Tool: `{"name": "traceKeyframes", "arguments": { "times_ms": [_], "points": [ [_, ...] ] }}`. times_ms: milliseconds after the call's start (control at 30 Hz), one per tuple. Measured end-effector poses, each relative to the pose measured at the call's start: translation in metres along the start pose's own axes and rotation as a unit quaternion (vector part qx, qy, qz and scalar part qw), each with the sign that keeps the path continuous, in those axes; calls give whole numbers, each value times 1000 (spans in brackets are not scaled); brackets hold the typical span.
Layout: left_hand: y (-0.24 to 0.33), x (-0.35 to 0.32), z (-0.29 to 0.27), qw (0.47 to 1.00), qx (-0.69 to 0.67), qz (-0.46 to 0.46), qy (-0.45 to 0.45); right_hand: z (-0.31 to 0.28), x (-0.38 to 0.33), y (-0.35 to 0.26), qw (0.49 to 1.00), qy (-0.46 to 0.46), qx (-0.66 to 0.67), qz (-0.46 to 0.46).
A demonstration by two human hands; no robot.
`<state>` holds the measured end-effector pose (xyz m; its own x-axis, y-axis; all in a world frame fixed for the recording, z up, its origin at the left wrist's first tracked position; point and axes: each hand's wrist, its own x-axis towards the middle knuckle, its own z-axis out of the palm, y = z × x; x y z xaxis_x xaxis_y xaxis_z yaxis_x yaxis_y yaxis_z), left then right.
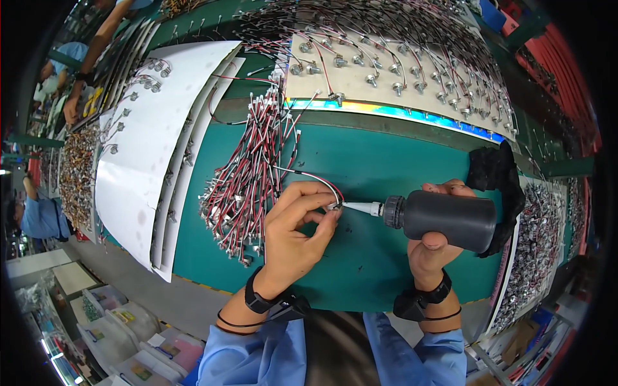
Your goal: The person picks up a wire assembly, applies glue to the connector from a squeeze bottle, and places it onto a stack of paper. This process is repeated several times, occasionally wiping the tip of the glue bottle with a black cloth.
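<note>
Two hands meet over the green bench (399,161). The left hand (297,231) pinches the small metal end of a red, white and black wire (315,178) between thumb and fingertips. The right hand (438,244) is wrapped around a black squeeze bottle (450,219) lying sideways, its white nozzle touching that pinched wire end. Just left of the left hand lies a heap of similar wires (248,174), with white sheets (148,148) beyond and a black cloth (499,170) behind the bottle

A single head-worn fisheye camera looks steeply down, close over the green worktable (386,161).
</note>
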<state>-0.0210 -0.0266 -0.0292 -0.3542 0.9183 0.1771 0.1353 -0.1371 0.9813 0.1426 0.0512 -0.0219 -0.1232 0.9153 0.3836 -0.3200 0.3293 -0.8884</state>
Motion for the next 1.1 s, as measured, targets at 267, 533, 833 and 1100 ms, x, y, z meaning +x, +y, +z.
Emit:
{"name": "traceKeyframes", "arguments": {
  "times_ms": [267, 533, 833, 1100],
  "points": [
    [0, 0, 0, 1000, -6, -8, 1, 0, 0, 4, 1000, 7, 3, -6],
    [0, 0, 2, 999, -34, -17, 16, 0, 1, 3, 1000, 22, -4, -6],
    [1, -2, 4, 997, -60, -29, 37, -3, 0, 3, 1000, 25, -12, -7],
    [-1, -1, 3, 994, -95, -42, 25, 0, 3, 6, 999, 27, 21, -19]
  ]
}}
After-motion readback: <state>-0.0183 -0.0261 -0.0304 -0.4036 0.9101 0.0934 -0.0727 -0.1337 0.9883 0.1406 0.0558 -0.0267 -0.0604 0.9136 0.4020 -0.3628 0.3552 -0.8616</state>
